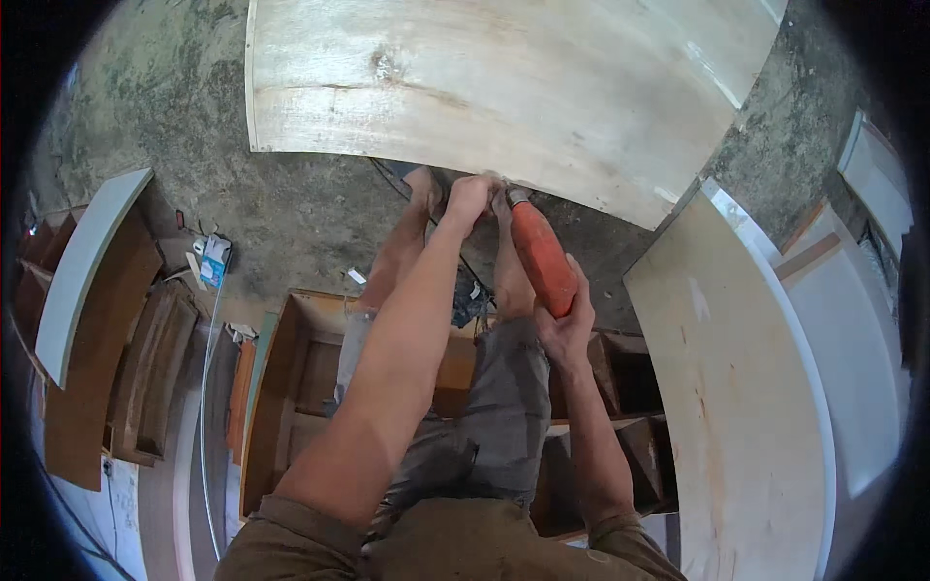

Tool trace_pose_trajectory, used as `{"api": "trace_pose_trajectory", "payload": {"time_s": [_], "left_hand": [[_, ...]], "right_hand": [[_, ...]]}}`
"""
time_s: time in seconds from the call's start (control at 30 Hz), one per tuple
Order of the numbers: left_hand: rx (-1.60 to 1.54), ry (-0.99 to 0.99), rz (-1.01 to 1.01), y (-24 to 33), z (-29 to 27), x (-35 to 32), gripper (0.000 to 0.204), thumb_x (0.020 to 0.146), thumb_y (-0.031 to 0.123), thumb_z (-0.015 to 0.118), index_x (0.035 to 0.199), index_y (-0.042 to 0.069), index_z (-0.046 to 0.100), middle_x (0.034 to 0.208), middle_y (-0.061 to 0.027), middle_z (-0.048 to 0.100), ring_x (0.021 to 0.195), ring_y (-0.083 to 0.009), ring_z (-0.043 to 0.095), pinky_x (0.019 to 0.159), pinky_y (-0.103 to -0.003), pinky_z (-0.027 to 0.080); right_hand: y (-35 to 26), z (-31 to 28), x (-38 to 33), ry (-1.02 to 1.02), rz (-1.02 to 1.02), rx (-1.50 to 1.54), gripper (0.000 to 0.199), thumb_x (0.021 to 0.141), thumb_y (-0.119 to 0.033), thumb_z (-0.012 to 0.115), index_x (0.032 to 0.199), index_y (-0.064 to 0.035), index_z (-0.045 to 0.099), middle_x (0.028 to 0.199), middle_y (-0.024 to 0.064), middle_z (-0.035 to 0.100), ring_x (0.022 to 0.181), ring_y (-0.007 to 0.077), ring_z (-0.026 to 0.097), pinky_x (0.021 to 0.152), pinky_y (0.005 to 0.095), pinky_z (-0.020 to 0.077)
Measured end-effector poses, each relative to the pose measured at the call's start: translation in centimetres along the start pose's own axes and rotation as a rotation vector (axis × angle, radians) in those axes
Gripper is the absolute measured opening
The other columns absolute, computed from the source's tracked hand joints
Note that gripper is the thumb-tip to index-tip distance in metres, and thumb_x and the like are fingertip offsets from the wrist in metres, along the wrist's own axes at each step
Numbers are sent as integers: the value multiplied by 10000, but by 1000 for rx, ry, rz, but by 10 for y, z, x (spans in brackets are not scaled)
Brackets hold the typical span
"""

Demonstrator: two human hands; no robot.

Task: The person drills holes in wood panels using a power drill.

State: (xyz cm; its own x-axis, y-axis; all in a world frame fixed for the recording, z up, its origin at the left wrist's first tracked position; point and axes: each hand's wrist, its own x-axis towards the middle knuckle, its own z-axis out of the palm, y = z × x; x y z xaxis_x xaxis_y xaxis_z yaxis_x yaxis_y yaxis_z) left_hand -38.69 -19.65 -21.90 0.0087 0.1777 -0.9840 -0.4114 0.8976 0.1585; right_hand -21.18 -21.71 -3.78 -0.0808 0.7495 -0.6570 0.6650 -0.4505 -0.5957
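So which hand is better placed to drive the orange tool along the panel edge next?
The right hand, probably: it already has its grip around the orange power tool, whose tip meets the edge of the plywood panel. The left hand is at that edge beside the tip, seemingly steadying.

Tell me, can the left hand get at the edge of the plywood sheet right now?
Probably yes: the left hand is already at the near edge of the plywood sheet, beside the tip of the orange power tool, with nothing between them.
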Motion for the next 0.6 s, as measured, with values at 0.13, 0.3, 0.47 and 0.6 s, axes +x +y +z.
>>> {"api": "trace_pose_trajectory", "payload": {"time_s": [0.13,0.3,0.47,0.6], "left_hand": [[-47,7,-22,1,-1,-2,205,777,214,614,760,20,677,571,-8,481,488,-133,443,468,-297,376],[-48,-8,-50,-1,-1,1,194,786,212,618,743,28,661,587,-5,479,495,-131,440,473,-285,378],[-82,-31,-19,-9,0,8,194,809,189,595,711,24,616,613,-25,514,516,-138,481,487,-280,402],[-274,-79,-48,-16,5,12,194,837,200,578,728,41,600,638,-39,556,532,-145,524,505,-273,430]], "right_hand": [[1,0,2,6,-65,37,621,793,-21,605,1373,-33,382,1216,190,566,1126,265,577,943,354,447],[-6,-1,5,-38,-6,56,620,788,8,589,1370,-28,380,1241,199,545,1161,270,556,967,376,437],[-25,2,8,-41,43,-17,600,781,17,584,1349,-33,398,1235,205,546,1184,296,542,979,391,429],[-41,1,18,-4,44,-71,589,771,15,600,1328,-43,416,1238,200,544,1161,322,555,968,392,437]]}}
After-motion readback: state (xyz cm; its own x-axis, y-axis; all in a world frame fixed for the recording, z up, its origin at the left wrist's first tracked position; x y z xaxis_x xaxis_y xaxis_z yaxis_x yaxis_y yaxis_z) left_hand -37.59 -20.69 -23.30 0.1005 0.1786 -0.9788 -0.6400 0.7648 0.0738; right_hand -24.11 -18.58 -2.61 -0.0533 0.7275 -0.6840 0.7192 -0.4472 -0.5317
